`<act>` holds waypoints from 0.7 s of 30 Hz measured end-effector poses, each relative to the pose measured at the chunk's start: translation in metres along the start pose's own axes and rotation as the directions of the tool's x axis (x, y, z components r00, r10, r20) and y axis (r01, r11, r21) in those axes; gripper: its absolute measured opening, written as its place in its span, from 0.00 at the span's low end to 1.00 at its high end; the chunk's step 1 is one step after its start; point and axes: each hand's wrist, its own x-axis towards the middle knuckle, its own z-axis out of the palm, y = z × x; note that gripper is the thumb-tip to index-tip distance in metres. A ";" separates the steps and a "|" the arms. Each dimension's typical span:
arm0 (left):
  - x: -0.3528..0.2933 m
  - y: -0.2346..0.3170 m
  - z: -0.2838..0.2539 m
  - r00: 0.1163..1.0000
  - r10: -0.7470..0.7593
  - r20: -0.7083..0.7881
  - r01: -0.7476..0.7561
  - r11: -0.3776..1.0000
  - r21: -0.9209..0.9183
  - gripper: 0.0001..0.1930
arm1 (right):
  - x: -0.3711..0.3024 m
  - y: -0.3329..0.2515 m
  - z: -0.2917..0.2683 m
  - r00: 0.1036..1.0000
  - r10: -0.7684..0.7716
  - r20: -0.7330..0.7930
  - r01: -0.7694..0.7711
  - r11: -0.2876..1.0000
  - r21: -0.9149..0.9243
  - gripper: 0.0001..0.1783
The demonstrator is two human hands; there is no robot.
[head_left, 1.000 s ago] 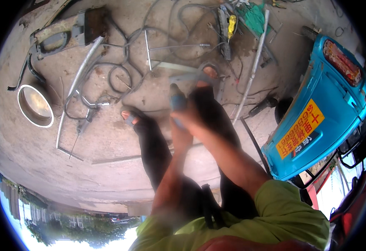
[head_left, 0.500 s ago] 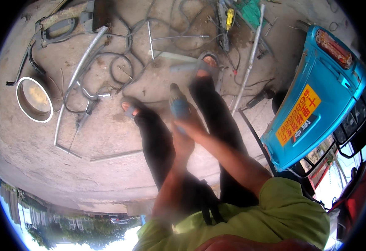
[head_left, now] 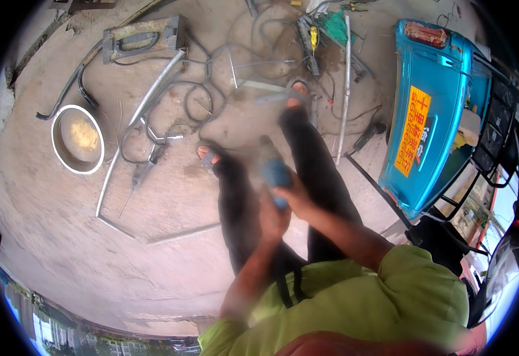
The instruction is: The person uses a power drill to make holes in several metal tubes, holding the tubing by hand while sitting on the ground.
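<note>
Between my legs, above the floor, both hands hold a blurred blue power tool (head_left: 276, 173) with a dark grey nose pointing away from me. Its exact kind is not clear. My left hand (head_left: 274, 218) is closed around its near end. My right hand (head_left: 296, 194) grips its right side, with the fingers partly hidden behind the body. Part of a metal tube (head_left: 185, 234) lies on the floor left of my left leg. Past my feet are tangled grey cables (head_left: 203, 89) and a T-shaped metal rod (head_left: 259, 63).
A white-rimmed round container (head_left: 61, 159) with yellowish material stands at left. Behind it sits a welding machine-like metal box (head_left: 164, 38). A bent metal pipe (head_left: 120, 145) and a straight pipe (head_left: 345, 89) lie about. A yellow-handled screwdriver (head_left: 313, 39) lies far off. A blue three-wheeled vehicle (head_left: 384, 169) stands at right.
My view has shifted, so the floor things sit further right at the left side. Both hands stay on the power tool, which now looks more blurred and tilted slightly differently.
</note>
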 end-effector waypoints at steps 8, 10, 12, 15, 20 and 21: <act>-0.055 -0.032 -0.067 0.949 0.315 0.030 -0.315 0.931 0.186 0.55 | -0.078 0.042 0.030 0.983 -0.171 0.065 0.142 0.935 0.325 0.51; -0.070 -0.036 -0.080 0.948 0.316 0.041 -0.318 0.927 0.199 0.55 | -0.096 0.057 0.041 0.986 -0.166 0.027 0.153 0.952 0.265 0.52; -0.084 -0.040 -0.091 0.944 0.323 0.066 -0.329 0.928 0.176 0.55 | -0.110 0.063 0.049 0.987 -0.163 0.001 0.157 0.954 0.254 0.54; -0.101 -0.047 -0.099 0.938 0.328 0.111 -0.345 0.911 0.224 0.56 | -0.131 0.068 0.057 0.985 -0.168 -0.028 0.168 0.940 0.297 0.55; -0.125 -0.069 -0.102 0.900 0.412 0.142 -0.435 0.864 0.252 0.55 | -0.151 0.104 0.059 0.968 -0.240 -0.079 0.252 0.899 0.358 0.55; -0.128 -0.073 -0.103 0.903 0.393 0.173 -0.426 0.869 0.251 0.55 | -0.155 0.111 0.059 0.967 -0.239 -0.091 0.256 0.886 0.387 0.55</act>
